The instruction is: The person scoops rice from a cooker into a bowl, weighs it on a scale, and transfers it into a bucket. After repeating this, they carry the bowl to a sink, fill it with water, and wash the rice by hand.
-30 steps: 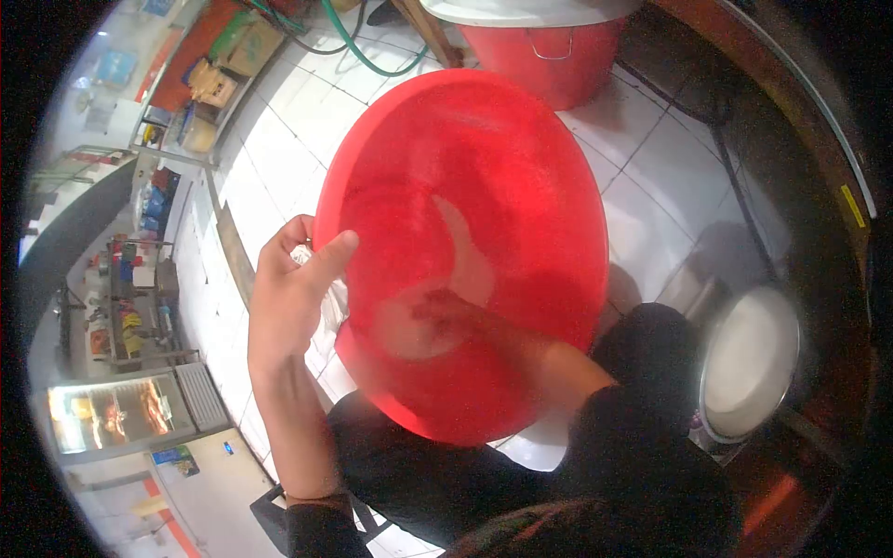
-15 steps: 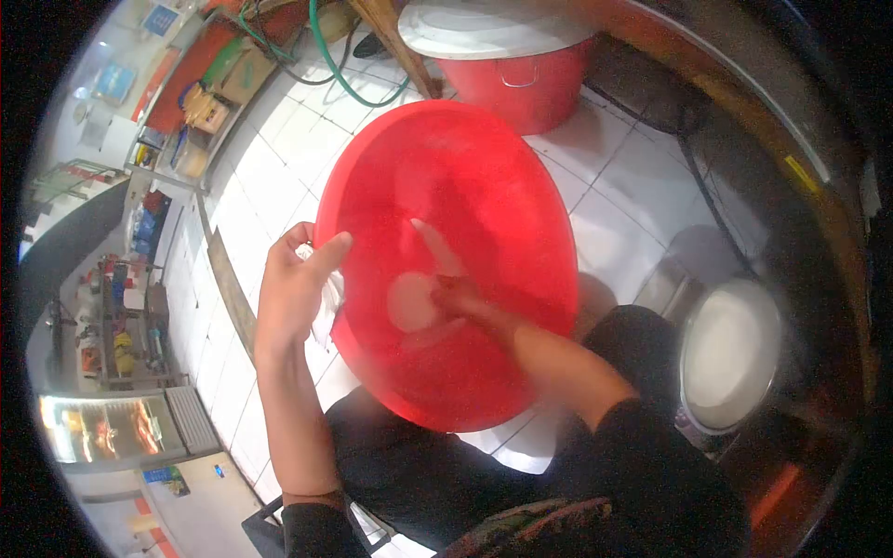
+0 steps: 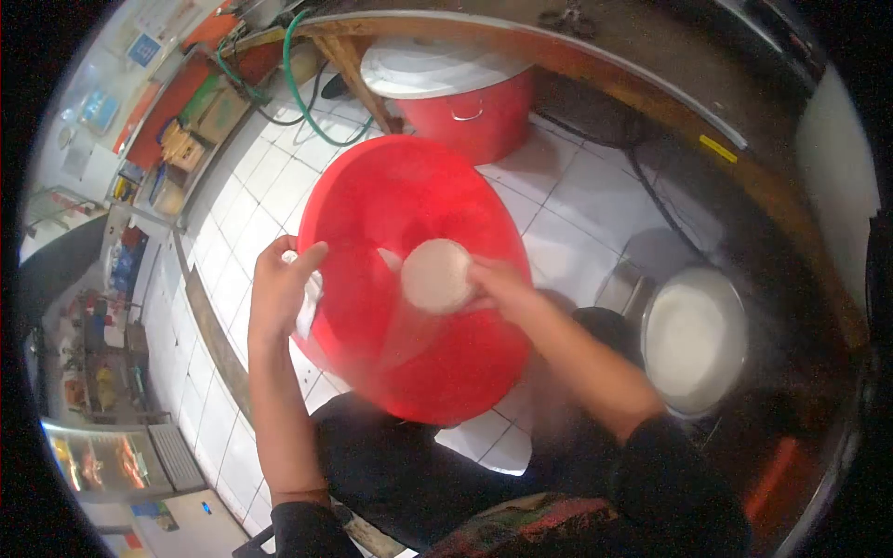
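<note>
A large red basin [image 3: 419, 372] stands tilted in front of me, with a little pale material inside. My right hand [image 3: 498, 286] is closed on the edge of a round, pale, disc-like thing [image 3: 436, 276] over the basin's middle; whether it is a bowl or a scoop cannot be made out. At the basin's left rim, my left hand [image 3: 288, 284] has its thumb over the edge and pinches a crumpled white cloth or bag [image 3: 309, 307] against the outside.
A metal bowl of white contents [image 3: 693, 342] stands at the right. Behind the basin is a red tub [image 3: 465, 121] with a pale lid [image 3: 437, 70]. A green hose [image 3: 296, 88] hangs back left. Shelves [image 3: 200, 121] line the left.
The round pale thing has risen from the basin's inside, with my right hand on it. The whole view has shifted, so the basin appears lower and further left. My left hand keeps its place on the rim.
</note>
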`<state>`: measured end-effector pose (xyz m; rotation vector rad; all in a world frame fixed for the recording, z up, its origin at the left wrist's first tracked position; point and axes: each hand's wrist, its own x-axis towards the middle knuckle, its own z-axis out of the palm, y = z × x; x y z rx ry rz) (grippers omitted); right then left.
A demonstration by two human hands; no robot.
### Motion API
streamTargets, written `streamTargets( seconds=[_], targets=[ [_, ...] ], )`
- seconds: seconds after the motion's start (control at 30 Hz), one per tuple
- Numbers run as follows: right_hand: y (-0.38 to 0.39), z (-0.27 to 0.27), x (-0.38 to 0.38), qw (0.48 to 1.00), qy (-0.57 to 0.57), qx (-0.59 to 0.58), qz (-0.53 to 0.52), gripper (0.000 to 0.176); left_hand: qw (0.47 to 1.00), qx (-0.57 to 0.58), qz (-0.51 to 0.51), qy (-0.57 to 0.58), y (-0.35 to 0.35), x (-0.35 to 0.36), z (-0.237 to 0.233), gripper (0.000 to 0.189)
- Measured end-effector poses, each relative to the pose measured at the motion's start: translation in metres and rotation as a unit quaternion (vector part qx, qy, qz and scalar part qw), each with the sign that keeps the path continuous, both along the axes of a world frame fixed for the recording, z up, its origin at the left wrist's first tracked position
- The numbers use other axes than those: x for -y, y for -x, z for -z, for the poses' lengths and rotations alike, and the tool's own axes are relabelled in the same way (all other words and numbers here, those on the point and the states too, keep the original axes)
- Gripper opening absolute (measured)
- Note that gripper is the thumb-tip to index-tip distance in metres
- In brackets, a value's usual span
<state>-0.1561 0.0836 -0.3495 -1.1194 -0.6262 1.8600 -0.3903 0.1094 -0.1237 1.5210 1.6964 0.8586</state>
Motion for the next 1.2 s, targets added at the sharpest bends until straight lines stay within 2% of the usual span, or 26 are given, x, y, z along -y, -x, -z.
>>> streamTargets(
  seconds=[0.1, 0.33, 0.47, 0.53, 0.57, 0.67, 0.7, 0.77, 0.8, 0.83, 0.87, 0.93, 0.97, 1.07, 1.2],
  targets=[
    [-0.047, -0.049, 0.027, 0.998, 0.0, 0.02, 0.065, 0.043, 1.0, -0.016, -0.004, -0.015, 0.002, 0.002, -0.002, 0.02],
    [-0.175, -0.087, 0.117, 0.967, -0.02, 0.015, 0.254, 0.043, 1.0, -0.022, -0.004, -0.015, 0.013, -0.002, 0.004, 0.039],
    [-0.246, -0.067, 0.184, 0.928, -0.014, 0.066, 0.366, 0.043, 0.998, -0.043, -0.005, -0.043, 0.017, -0.01, 0.012, 0.04],
    [-0.276, -0.052, 0.22, 0.905, 0.001, 0.083, 0.417, 0.045, 0.999, -0.049, -0.002, -0.004, 0.005, -0.004, -0.001, 0.04],
    [-0.29, -0.043, 0.238, 0.892, 0.02, 0.098, 0.441, 0.045, 0.999, 0.004, 0.033, 0.027, 0.024, -0.018, 0.013, 0.047],
    [-0.323, -0.009, 0.281, 0.841, 0.083, 0.148, 0.513, 0.05, 1.0, 0.006, 0.023, 0.02, 0.039, -0.029, 0.024, 0.065],
    [-0.332, 0.002, 0.293, 0.821, 0.112, 0.171, 0.533, 0.051, 1.0, -0.023, -0.017, 0.001, 0.044, -0.032, 0.031, 0.065],
    [-0.354, 0.044, 0.319, 0.787, 0.14, 0.199, 0.566, 0.049, 0.998, 0.028, 0.01, 0.051, 0.038, -0.029, 0.024, 0.063],
    [-0.359, 0.053, 0.328, 0.783, 0.141, 0.196, 0.574, 0.048, 0.996, 0.053, 0.022, 0.075, 0.035, -0.027, 0.021, 0.062],
    [-0.363, 0.061, 0.333, 0.779, 0.141, 0.192, 0.58, 0.047, 1.0, 0.007, -0.005, 0.014, 0.033, -0.026, 0.024, 0.058],
    [-0.366, 0.068, 0.338, 0.775, 0.139, 0.188, 0.587, 0.045, 0.999, -0.008, 0.013, 0.034, 0.033, -0.027, 0.021, 0.059],
    [-0.382, 0.114, 0.351, 0.773, 0.156, 0.177, 0.589, 0.042, 0.996, -0.038, 0.048, 0.072, 0.036, -0.031, 0.016, 0.062],
    [-0.387, 0.128, 0.356, 0.772, 0.164, 0.171, 0.59, 0.041, 0.997, -0.028, 0.033, 0.061, 0.035, -0.031, 0.018, 0.063],
    [-0.38, 0.126, 0.356, 0.788, 0.192, 0.126, 0.571, 0.042, 0.999, -0.007, 0.008, 0.043, 0.038, -0.026, 0.03, 0.064],
    [-0.378, 0.143, 0.367, 0.779, 0.171, 0.16, 0.582, 0.039, 0.999, 0.002, -0.008, 0.04, 0.029, -0.019, 0.025, 0.062]
  ],
)
